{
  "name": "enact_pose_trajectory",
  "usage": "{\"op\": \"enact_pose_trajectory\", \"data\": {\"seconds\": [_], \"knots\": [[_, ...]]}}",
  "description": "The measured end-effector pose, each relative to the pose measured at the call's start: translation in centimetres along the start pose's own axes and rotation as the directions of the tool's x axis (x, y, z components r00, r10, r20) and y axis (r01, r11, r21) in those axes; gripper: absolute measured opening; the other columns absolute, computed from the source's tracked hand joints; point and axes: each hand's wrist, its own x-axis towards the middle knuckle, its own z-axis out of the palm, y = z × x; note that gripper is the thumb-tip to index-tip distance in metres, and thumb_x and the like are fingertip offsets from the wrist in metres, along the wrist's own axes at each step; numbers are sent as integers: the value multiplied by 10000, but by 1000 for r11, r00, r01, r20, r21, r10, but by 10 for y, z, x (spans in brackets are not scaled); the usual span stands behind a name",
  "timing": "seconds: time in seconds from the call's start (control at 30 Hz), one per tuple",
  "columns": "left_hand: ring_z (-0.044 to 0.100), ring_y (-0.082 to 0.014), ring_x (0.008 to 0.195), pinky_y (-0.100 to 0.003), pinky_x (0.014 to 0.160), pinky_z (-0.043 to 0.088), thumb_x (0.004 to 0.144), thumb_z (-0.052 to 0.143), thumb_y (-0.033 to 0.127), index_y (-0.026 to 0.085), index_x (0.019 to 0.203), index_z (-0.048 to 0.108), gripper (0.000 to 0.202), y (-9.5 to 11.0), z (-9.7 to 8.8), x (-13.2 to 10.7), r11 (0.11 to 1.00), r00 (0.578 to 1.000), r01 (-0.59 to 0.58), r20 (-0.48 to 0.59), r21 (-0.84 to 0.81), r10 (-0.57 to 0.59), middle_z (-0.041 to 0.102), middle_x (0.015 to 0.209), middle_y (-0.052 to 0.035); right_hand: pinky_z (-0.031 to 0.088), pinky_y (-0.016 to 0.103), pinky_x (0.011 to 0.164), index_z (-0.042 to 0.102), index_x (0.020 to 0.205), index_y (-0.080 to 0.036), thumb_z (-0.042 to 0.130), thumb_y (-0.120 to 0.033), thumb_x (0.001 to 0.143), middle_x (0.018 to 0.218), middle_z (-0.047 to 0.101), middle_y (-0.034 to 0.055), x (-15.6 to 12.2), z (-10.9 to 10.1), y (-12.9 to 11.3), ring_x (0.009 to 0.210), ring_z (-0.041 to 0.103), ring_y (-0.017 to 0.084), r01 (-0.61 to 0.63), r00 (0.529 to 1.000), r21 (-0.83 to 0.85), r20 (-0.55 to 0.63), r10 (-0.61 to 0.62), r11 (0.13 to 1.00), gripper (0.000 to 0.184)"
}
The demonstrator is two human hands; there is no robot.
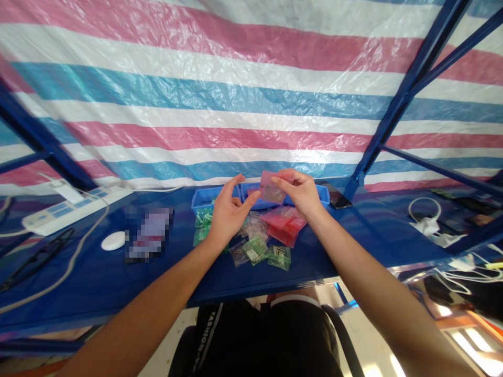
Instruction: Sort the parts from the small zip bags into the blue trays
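Observation:
My right hand (302,189) pinches a small pink plastic bag (271,187) by its right side, above the blue bins (201,199). Something dark shows faintly inside the bag, too unclear to name. Just left of it, my left hand (231,209) is held with fingers and thumb apart and nothing between them. Below the hands lie several red bags (286,226) in a stack, clear bags (254,226), and green bags (257,250) with small parts inside. More green bags (202,220) lie partly hidden behind my left hand.
On the left of the blue table (173,283) are a white power strip (78,207), a white oval object (113,240), a blurred-out phone-like object (150,234) and cables. A dark phone (336,196) lies right of the bins. Blue metal posts (393,118) and a striped sheet (220,94) stand behind.

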Motion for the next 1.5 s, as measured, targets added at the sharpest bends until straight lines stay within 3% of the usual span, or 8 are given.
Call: {"op": "enact_pose_trajectory", "data": {"seconds": [0.13, 0.27, 0.37, 0.57, 0.83, 1.03, 1.33, 1.5], "knots": [[473, -54, 509, -238, 457, 353, 904, 829, 551, 269, 1434, 675, 620, 0, 2, -2, 1000, 994, -25, 104, -19, 27, 723, 1359, -107, 559, 361, 791, 821, 864, -252, 948, -507, 751, 965, 764, 32, -4, 0, -3, 848, 665, 211, -4, 996, -19, 85, 6, 1000, 307], [415, -80, 502, -250, 472, 285, 956, 757, 558, 229, 1124, 814, 374, 0, 4, -4, 998, 981, -60, 184, 23, 54, 743, 906, -22, 557, 358, 789, 819, 870, -246, 932, -521, 772, 942, 775, 33, -7, 2, -7, 852, 673, 215, -3, 979, -34, 206, 10, 999, 312], [410, -109, 500, -261, 484, 264, 975, 724, 579, 226, 1057, 824, 376, -3, 4, -3, 1000, 987, -17, 161, 24, 13, 626, 670, 16, 562, 362, 797, 810, 903, -243, 930, -545, 766, 928, 784, 30, -7, 4, -7, 832, 673, 212, -40, 973, -43, 225, 49, 998, 353], [364, -117, 487, -272, 501, 230, 940, 755, 618, 223, 1008, 798, 403, -6, 2, -1, 998, 997, 7, 76, 68, -12, 480, 566, 48, 542, 334, 715, 741, 776, -234, 905, -619, 771, 755, 719, -4, -3, 1, 1, 702, 615, 175, -55, 975, -63, 210, 67, 997, 418], [515, -157, 683, -295, 654, 381, 950, 775, 483, 211, 855, 716, 294, 3, 0, -1, 946, 982, -187, 74, 265, 173, 587, 739, 13, 576, 349, 741, 748, 899, -249, 903, -611, 777, 848, 740, 7, 0, 1, 10, 755, 661, 191, -112, 977, -1, 182, 110, 994, 412], [630, -209, 907, -326, 833, 487, 1005, 731, 426, 220, 1003, 779, 212, 8, -5, 1, 943, 969, -239, -8, 232, 248, 715, 953, -39, 563, 339, 778, 722, 1142, -254, 869, -579, 834, 908, 704, 17, 2, 0, 9, 839, 661, 194, 39, 998, -125, 44, -33, 991, 472], [672, -211, 1034, -338, 922, 542, 1032, 680, 255, 237, 1191, 825, 216, -2, -10, 8, 880, 913, -406, 72, 247, 401, 704, 1070, -63, 598, 373, 650, 517, 1551, -327, 750, -511, 934, 860, 742, 4, -6, 2, 2, 728, 709, 227, -60, 956, -4, 289, 59, 998, 685], [674, -168, 917, -306, 812, 568, 1032, 652, 198, 250, 1214, 821, 254, -10, -9, 16, 843, 896, -438, 74, 312, 438, 717, 1160, -57, 622, 375, 761, 752, 1252, -264, 635, -255, 921, 977, 780, 27, -4, -3, 10, 841, 743, 227, 98, 946, -149, 320, -45, 984, 352]]}}
